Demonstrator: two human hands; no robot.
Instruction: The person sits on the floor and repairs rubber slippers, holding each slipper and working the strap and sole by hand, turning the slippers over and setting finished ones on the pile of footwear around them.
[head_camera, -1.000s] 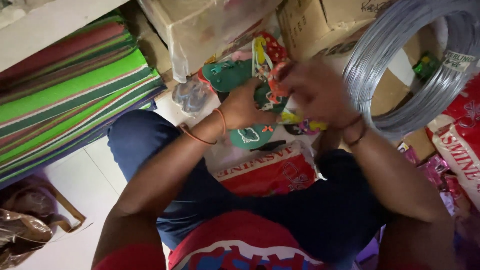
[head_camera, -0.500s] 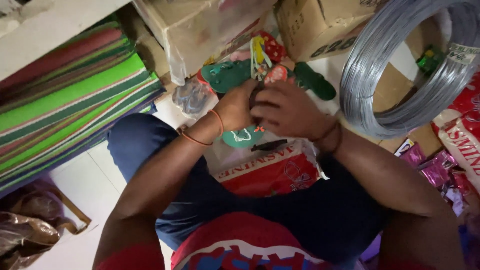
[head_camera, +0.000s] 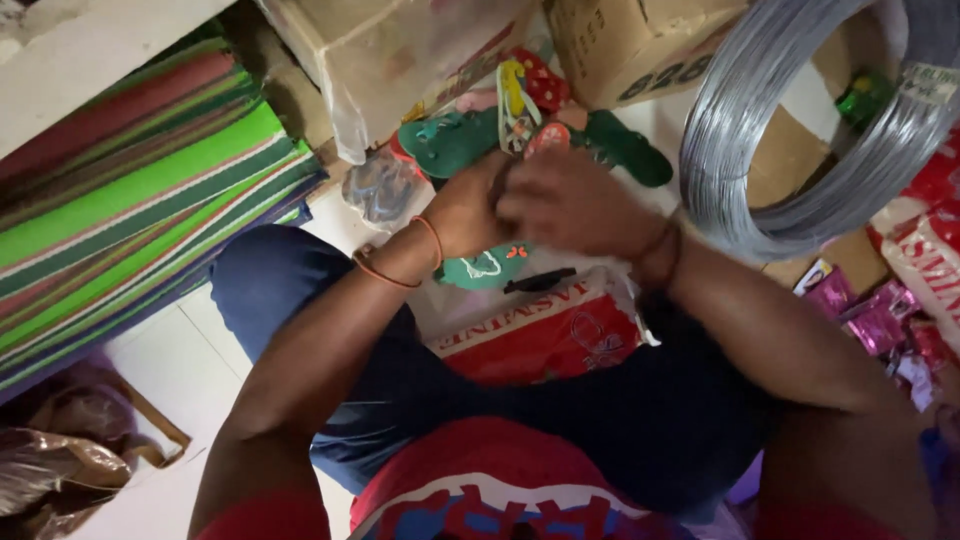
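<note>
My left hand (head_camera: 468, 212) and my right hand (head_camera: 572, 198) meet over a small green flip-flop (head_camera: 486, 268) that pokes out beneath them. Both hands are closed around it, fingers overlapping, so the exact grip is hidden. Just beyond the hands lies a heap of more small flip-flops: a green one (head_camera: 452, 142), another dark green one (head_camera: 628, 148), and a red dotted one (head_camera: 540, 82) with yellow straps. Under my wrists a red and white printed sack (head_camera: 548, 338) rests on my lap.
A big coil of grey wire (head_camera: 790, 140) leans at the right over cardboard boxes (head_camera: 640, 40). Stacked green and red striped mats (head_camera: 130, 200) fill the left. Pink foil packets (head_camera: 870, 320) lie at right, brown plastic bags (head_camera: 60, 470) at lower left.
My right hand has drawn in from the right and lower, closing over my left hand. The colourful flip-flop it held up a second ago is no longer in it.
</note>
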